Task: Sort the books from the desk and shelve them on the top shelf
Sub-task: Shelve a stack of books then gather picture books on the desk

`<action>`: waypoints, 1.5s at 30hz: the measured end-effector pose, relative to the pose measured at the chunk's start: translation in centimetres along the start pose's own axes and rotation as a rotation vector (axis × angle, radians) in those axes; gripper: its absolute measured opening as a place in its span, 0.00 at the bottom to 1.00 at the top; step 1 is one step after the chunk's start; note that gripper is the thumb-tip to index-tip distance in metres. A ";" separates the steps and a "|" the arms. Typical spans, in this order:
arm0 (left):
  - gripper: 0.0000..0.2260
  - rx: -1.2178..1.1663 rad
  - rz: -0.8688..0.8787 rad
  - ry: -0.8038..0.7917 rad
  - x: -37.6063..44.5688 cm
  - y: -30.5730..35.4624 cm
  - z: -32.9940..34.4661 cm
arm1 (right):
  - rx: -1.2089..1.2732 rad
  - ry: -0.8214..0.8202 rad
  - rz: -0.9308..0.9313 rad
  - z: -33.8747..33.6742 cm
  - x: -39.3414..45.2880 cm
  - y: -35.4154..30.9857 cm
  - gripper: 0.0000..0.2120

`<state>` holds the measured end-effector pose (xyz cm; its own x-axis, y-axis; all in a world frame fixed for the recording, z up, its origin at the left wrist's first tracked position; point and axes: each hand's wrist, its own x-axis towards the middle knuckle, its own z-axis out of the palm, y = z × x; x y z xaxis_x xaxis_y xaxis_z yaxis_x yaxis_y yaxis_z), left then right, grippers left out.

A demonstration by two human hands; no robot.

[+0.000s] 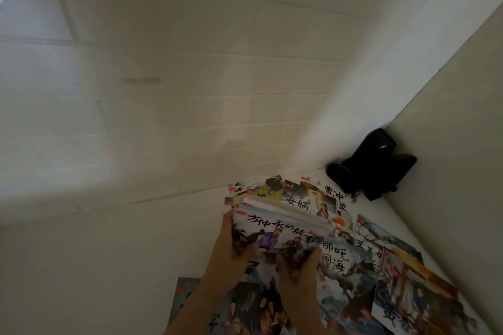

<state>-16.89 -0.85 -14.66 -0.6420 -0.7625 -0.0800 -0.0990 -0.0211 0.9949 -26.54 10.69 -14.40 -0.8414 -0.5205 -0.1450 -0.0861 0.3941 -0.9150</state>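
Observation:
Several thin picture books with illustrated covers and black Chinese titles lie scattered on a white desk (95, 266). Both my hands hold a small stack of books (277, 228) just above the pile. My left hand (231, 253) grips the stack's left edge, thumb on the top cover. My right hand (299, 272) grips its near edge, fingers curled over the cover. More books (402, 288) spread out to the right and below, partly under my forearms. No shelf is in view.
A black device with cables (373, 168) sits in the far right corner where the desk meets a white side panel (449, 144). A white tiled wall (190, 90) runs behind the desk. Bare white desk surface lies to the left of the books.

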 end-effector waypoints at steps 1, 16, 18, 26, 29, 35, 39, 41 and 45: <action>0.30 -0.015 -0.003 0.003 0.1 0.0 0.0 | 0.005 -0.002 0.015 0.2 0.2 -0.1 0.40; 0.19 0.015 0.530 0.155 -7.5 27.4 -5.8 | 0.264 0.107 -0.571 -8.8 -6.9 -24.8 0.33; 0.20 0.039 0.616 0.232 -10.5 31.7 -7.8 | 0.289 0.146 -0.669 -9.4 -8.7 -28.3 0.33; 0.22 0.229 0.894 0.484 -23.2 44.4 -16.4 | 0.433 -0.112 -1.036 -9.8 -19.6 -40.0 0.32; 0.18 0.192 0.978 0.541 -26.9 48.9 -18.2 | 0.506 -0.145 -1.207 -10.5 -22.4 -45.3 0.34; 0.15 0.216 1.119 0.701 -28.6 60.0 -20.0 | 0.464 -0.199 -1.514 -14.3 -23.8 -59.4 0.27; 0.17 0.292 1.045 0.859 -25.9 64.0 -20.7 | 0.320 -0.303 -1.458 -13.0 -20.0 -66.5 0.28; 0.19 0.335 0.974 0.943 -24.2 64.4 -21.0 | 0.285 -0.376 -1.380 -11.1 -17.8 -67.9 0.28; 0.19 0.383 0.817 0.978 -21.3 63.5 -21.9 | 0.198 -0.492 -1.254 -8.1 -15.2 -68.1 0.30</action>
<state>7.17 -0.09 51.55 0.1721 -0.6198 0.7657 -0.2590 0.7215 0.6422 -12.19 -2.14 53.14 0.0238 -0.6755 0.7370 -0.5333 -0.6321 -0.5621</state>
